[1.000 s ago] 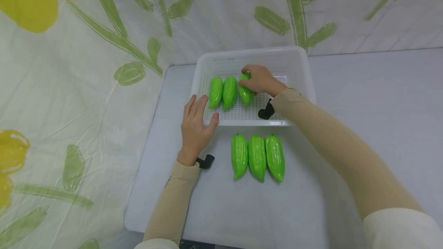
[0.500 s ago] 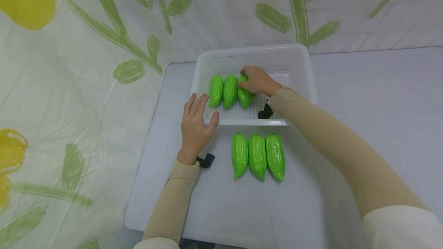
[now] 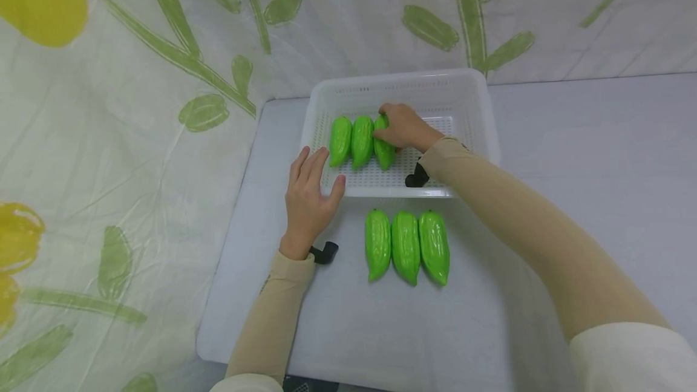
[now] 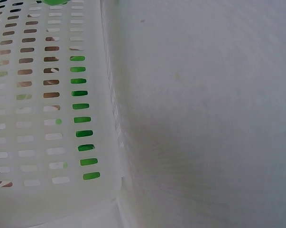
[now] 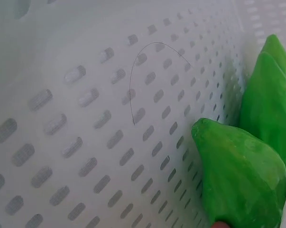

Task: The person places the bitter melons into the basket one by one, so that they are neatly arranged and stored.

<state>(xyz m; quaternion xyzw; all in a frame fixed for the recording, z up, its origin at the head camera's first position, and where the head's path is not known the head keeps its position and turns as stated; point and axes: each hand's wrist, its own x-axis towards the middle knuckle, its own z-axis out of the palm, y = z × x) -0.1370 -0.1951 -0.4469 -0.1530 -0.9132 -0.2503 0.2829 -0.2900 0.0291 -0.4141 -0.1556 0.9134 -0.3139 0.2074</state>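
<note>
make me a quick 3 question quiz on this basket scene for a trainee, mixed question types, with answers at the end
1. How many green vegetables lie on the table outside the basket?

2. True or false: the left hand is gripping a green vegetable.

3. In the head view, which vegetable inside the basket does the right hand grip?
a) the leftmost
b) the middle one
c) the rightmost

Key
1: three, side by side.
2: false; it is at the basket's near left corner, with no vegetable in its fingers.
3: c, the rightmost green vegetable.
</note>
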